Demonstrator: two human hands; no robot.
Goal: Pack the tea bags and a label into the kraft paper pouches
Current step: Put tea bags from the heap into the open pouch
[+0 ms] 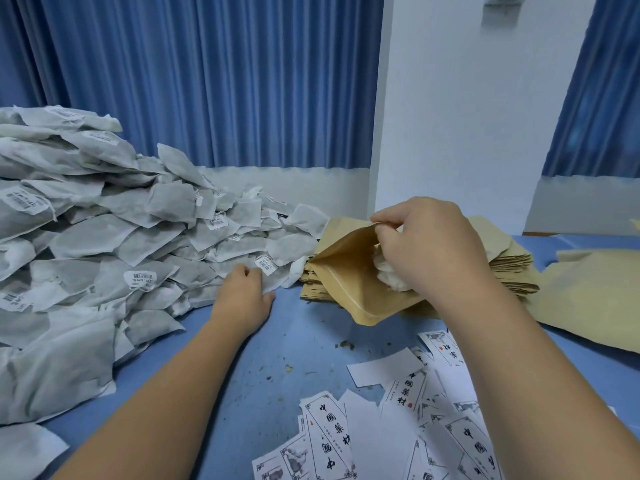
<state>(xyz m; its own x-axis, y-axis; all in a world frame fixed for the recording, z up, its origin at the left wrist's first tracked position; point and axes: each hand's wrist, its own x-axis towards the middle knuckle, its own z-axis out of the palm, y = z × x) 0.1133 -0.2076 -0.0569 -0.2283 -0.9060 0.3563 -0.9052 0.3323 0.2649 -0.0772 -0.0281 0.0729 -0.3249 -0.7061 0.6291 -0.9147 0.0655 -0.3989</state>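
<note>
Big black Chinese characters, seemingly 中国茶材, in bordered frames on the white labels (398, 427), scattered loose at near right of the blue table (277, 362); small print and red seal unreadable. Barcode stickers (140, 279) on several tea bags (104, 237), digits too small to read. Grey-white tea bags heaped at left, back to the blue curtain (207, 81). Right hand (426, 247) pinching the upper lip of a kraft pouch (349, 282), mouth pulled wide, white tea bags bunched at the opening under the palm. Pouch resting on the stack of flat pouches (512, 268). Left hand (242, 292) at pile edge, fingers curled onto a bag, blurred; gripping or only touching, cannot tell. Tea crumbs (344, 345) on table between the arms. Loose kraft sheets (595, 299) far right.
</note>
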